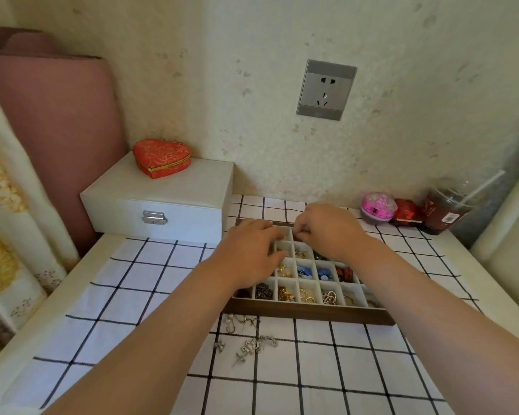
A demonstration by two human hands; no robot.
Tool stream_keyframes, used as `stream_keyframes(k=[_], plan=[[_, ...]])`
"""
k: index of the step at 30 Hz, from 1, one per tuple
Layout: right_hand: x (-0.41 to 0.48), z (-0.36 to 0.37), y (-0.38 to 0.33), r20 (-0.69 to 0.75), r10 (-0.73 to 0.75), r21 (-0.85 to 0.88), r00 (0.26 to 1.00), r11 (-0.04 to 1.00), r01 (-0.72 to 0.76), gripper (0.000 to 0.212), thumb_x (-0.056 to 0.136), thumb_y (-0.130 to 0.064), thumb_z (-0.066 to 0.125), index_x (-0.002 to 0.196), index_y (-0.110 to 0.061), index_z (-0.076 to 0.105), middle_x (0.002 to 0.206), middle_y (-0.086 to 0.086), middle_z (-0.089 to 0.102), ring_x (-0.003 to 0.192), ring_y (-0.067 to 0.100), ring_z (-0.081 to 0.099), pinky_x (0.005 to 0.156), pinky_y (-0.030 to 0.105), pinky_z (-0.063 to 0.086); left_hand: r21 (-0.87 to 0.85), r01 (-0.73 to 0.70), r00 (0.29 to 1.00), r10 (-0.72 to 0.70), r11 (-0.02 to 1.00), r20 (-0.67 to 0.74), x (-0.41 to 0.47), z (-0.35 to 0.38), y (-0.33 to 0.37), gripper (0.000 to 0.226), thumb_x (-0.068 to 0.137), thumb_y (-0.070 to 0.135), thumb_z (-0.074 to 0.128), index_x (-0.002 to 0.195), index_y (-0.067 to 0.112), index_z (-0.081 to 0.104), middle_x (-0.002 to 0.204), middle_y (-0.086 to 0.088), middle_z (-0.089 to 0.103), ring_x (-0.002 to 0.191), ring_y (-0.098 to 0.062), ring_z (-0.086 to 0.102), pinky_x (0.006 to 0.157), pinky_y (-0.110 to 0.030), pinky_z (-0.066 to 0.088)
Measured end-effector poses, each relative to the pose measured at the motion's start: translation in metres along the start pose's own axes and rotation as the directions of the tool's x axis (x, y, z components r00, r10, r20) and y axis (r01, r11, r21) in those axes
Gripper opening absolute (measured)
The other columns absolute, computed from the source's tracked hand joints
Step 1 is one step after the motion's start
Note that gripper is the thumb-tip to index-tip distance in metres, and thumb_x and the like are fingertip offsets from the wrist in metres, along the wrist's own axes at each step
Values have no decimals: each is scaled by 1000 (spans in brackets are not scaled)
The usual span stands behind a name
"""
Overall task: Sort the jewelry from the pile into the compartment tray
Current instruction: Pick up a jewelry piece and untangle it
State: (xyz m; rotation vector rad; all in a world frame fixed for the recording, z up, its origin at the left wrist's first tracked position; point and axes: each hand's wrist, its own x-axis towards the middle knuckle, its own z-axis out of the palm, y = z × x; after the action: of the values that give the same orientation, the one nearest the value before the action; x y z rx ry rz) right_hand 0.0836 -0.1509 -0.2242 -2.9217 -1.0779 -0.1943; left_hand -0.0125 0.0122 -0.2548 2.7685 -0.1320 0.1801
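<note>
I count one tray (309, 314), two hands and one loose pile (246, 336) of silver pieces. There are maybe half a dozen pieces, but they are too tangled for an exact count. The pile lies on the checked cloth (312, 384) just in front of the tray's near wall, toward its left end.

The tray has a wood frame and white dividers. In the near row I make out seven cells, holding from the left a dark reddish piece, a dark chain, a gold piece, gold rings, a heart-shaped piece, a ring, and something half hidden by the right arm. In the next row back, the four cells I can see hold gold, blue, blue and a red-and-dark piece. The row behind that shows two small items. The hands cover most of the far row.

The left hand (249, 256) lies over the tray's left side with its fingers bent down toward the far cells. The right hand (327, 229) hovers over the far row, its fingertips drawn close together as in a narrow pinch. I cannot tell whether either hand holds anything.

Behind the tray to the left, one white box (162, 199) carries one red heart box (161, 157). On the right stand one pink ball (378, 208), one small red box (406, 212) and one cup (445, 209) with a straw. One socket (326, 89) is on the wall.
</note>
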Motion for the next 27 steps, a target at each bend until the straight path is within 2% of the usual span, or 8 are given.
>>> stream_keyframes(k=[7, 11, 15, 17, 19, 21, 24, 27], plan=[[1, 5, -4, -64, 80, 33, 995, 996, -78, 12, 91, -25, 64, 86, -28, 74, 90, -10, 63, 82, 13, 61, 67, 29, 49, -73, -26, 999, 24, 997, -25, -1, -3, -7, 38, 100, 33, 48, 138, 31, 52, 141, 7, 51, 134, -14, 36, 110, -38, 33], [3, 7, 0, 22, 108, 83, 994, 990, -110, 17, 91, -23, 63, 80, -25, 76, 79, -6, 71, 71, 13, 64, 60, 26, 50, -90, -30, 999, 28, 996, -30, -2, -2, -9, 37, 99, 30, 49, 136, 32, 54, 139, 8, 52, 132, -12, 38, 109, -36, 34], [4, 7, 3, 104, 97, 150, 990, 982, -112, 19, 93, -18, 60, 85, -18, 77, 80, -1, 74, 71, 18, 65, 64, 29, 55, -90, -34, 999, 31, 995, -43, -4, -3, -8, 37, 99, 31, 49, 136, 31, 54, 140, 8, 51, 133, -12, 38, 110, -36, 34], [1, 0, 3, 107, 90, 182, 990, 977, -109, 17, 95, -22, 61, 92, -26, 78, 87, -12, 69, 76, 10, 63, 70, 29, 54, -101, -41, 998, 36, 994, -56, -6, -5, -9, 38, 99, 30, 50, 137, 31, 53, 141, 8, 50, 133, -13, 38, 111, -37, 35], [-5, -10, 4, 70, 98, 194, 993, 975, -110, 15, 95, -27, 63, 102, -32, 75, 95, -15, 59, 85, 8, 59, 74, 29, 50, -131, -52, 996, 41, 990, -85, -11, -9, -9, 38, 99, 30, 50, 136, 30, 54, 140, 9, 50, 132, -12, 39, 110, -37, 38], [-13, -20, 4, 27, 106, 185, 994, 977, -109, 16, 95, -29, 63, 105, -35, 73, 99, -14, 55, 91, 10, 58, 77, 31, 50, -158, -61, 992, 42, 986, -122, -18, -14, -9, 36, 98, 30, 53, 133, 30, 56, 134, 11, 52, 125, -9, 42, 105, -35, 41], [-31, -36, -6, -18, 93, 222, 995, 971, -87, 15, 95, -29, 63, 105, -35, 73, 102, -13, 58, 90, 5, 56, 77, 30, 50, -189, -66, 984, 33, 980, -173, -32, -21, -9, 26, 96, 29, 58, 121, 31, 61, 117, 14, 53, 108, -4, 48, 93, -28, 47], [-53, -47, -30, -34, 31, 285, 999, 958, -20, 14, 94, -27, 65, 103, -33, 74, 98, -17, 61, 80, -4, 54, 75, 24, 47, -194, -71, 977, 29, 978, -213, -53, -28, -8, 12, 94, 28, 61, 105, 31, 62, 99, 19, 47, 89, 0, 48, 75, -16, 41]])
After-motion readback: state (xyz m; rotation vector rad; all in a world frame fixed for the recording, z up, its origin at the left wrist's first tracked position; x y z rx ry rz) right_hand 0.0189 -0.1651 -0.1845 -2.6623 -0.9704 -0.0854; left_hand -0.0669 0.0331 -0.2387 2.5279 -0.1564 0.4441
